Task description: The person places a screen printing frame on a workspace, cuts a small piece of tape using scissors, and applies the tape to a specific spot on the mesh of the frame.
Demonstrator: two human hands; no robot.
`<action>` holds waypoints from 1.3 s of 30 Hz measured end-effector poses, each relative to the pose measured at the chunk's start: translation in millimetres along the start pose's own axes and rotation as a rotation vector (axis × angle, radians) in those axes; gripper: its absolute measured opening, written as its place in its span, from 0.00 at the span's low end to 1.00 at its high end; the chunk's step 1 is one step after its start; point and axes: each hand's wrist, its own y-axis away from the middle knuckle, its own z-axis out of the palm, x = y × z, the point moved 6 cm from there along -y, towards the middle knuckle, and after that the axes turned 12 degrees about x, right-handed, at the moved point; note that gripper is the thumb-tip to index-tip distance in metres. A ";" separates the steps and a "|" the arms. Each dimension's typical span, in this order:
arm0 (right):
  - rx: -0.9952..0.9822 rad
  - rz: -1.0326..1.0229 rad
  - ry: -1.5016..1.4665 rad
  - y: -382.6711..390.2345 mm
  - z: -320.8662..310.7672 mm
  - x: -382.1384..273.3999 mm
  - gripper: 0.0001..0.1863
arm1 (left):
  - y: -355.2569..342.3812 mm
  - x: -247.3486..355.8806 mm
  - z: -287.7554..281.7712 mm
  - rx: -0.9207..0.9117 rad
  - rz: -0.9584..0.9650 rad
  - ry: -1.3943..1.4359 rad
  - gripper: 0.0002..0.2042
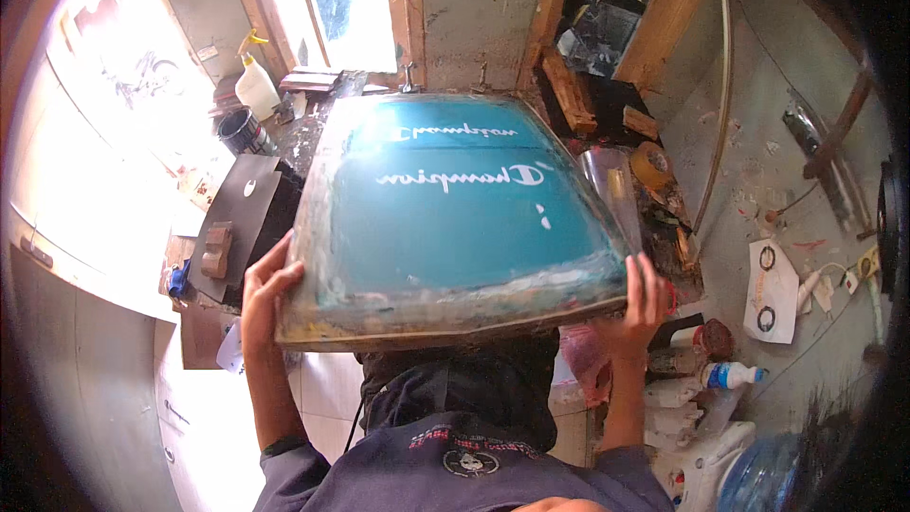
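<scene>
A large printing screen (445,228) is in front of me, its teal mesh carrying white mirrored lettering and its wooden frame stained with paint. My left hand (269,280) grips the frame at its near left corner, fingers bent over the edge. At the near right corner my right hand (643,299) holds the frame too, with fingers up along its side. The near edge is over my lap, while the far edge lies by two small metal clamps (409,76) on the bench. What lies beneath the screen is hidden.
On the left are a black laptop (237,218) with a brown block (216,248) on it, a dark cup (243,132) and a spray bottle (255,85). A tape roll (651,166) and wood blocks (569,95) lie right. Plastic bottles (732,375) crowd the lower right.
</scene>
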 end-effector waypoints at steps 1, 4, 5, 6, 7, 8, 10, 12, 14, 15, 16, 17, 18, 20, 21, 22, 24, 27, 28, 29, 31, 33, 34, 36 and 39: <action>-0.015 0.008 0.016 -15.3 -2.1 12.5 0.46 | -2.3 14.9 2.1 0.029 -0.002 -0.023 0.33; 0.187 -0.367 0.123 -60.8 -9.0 24.6 0.41 | -18.8 48.3 18.6 -0.029 -0.010 0.060 0.34; 0.231 -0.442 -0.035 -73.1 -7.1 26.6 0.39 | -11.8 55.0 20.3 -0.001 0.047 0.186 0.32; 0.290 -0.518 -0.196 -83.5 -7.8 28.1 0.36 | -12.2 65.6 22.4 0.018 0.150 0.167 0.30; 0.299 -0.513 -0.139 -96.8 -6.4 35.4 0.36 | -11.3 74.5 23.4 0.057 0.245 0.146 0.29; 0.337 -0.522 -0.097 -110.8 -8.0 42.8 0.36 | -11.0 80.8 23.5 0.158 0.331 -0.040 0.26; 0.375 -0.501 -0.051 -137.5 -11.3 54.5 0.38 | -4.0 101.8 35.4 0.234 0.657 -0.441 0.22; 0.479 -0.547 0.001 -165.5 -21.0 59.1 0.39 | -18.0 112.0 57.7 -0.145 0.482 0.551 0.25; 0.470 -0.506 0.068 -193.3 -31.2 64.1 0.38 | -13.3 136.8 77.5 -0.198 0.805 0.132 0.27; 0.502 -0.484 0.102 -209.2 -38.3 65.8 0.37 | -14.3 148.2 84.2 -0.073 0.957 0.020 0.28; 0.510 -0.480 0.108 -226.1 -42.5 65.8 0.37 | -18.6 159.5 88.2 0.005 0.973 -0.055 0.29; 0.516 -0.482 0.105 -240.7 -47.1 64.7 0.36 | -29.2 166.3 90.4 0.083 0.837 -0.048 0.30; 0.533 -0.484 0.092 -253.8 -52.8 63.0 0.35 | -27.9 174.9 98.1 0.040 0.850 -0.038 0.30; 0.561 -0.499 0.106 -274.5 -60.8 57.1 0.34 | -31.3 183.6 104.8 0.252 0.859 -0.144 0.31; 0.588 -0.506 0.084 -281.2 -64.8 53.4 0.32 | -32.4 191.2 111.8 0.205 0.963 -0.152 0.35; 0.582 -0.505 0.107 -288.8 -66.7 50.5 0.32 | -38.2 189.6 114.4 0.214 0.955 -0.145 0.35; 0.539 -0.407 0.108 -300.9 -69.0 49.6 0.29 | -53.4 175.9 112.7 0.249 1.007 -0.191 0.36; 0.497 -0.333 0.110 -311.7 -71.0 47.6 0.26 | -87.2 102.3 87.8 0.321 0.849 -0.072 0.38; 0.502 -0.344 0.120 -314.4 -72.1 45.9 0.26 | -97.7 65.1 74.1 0.487 0.775 -0.035 0.38; 0.493 -0.323 0.102 -317.4 -72.6 46.0 0.25 | -101.5 30.3 62.7 0.636 0.813 -0.030 0.38; 0.490 -0.302 0.090 -324.2 -75.0 45.3 0.24 | -126.3 -64.2 47.7 0.644 0.301 -0.021 0.38; 0.464 -0.267 0.115 -332.4 -80.6 44.7 0.24 | -131.3 -141.5 64.8 0.444 0.011 0.131 0.39; 0.465 -0.280 0.118 -336.3 -83.8 43.2 0.24 | -131.4 -158.6 76.0 0.403 0.074 0.158 0.39; 0.392 -0.195 0.087 -344.3 -96.2 42.2 0.24 | -123.3 -185.1 114.3 0.119 -0.221 0.628 0.40; 0.338 -0.017 0.055 -343.5 -119.4 38.8 0.24 | -102.2 -154.7 134.4 0.167 -0.071 0.755 0.40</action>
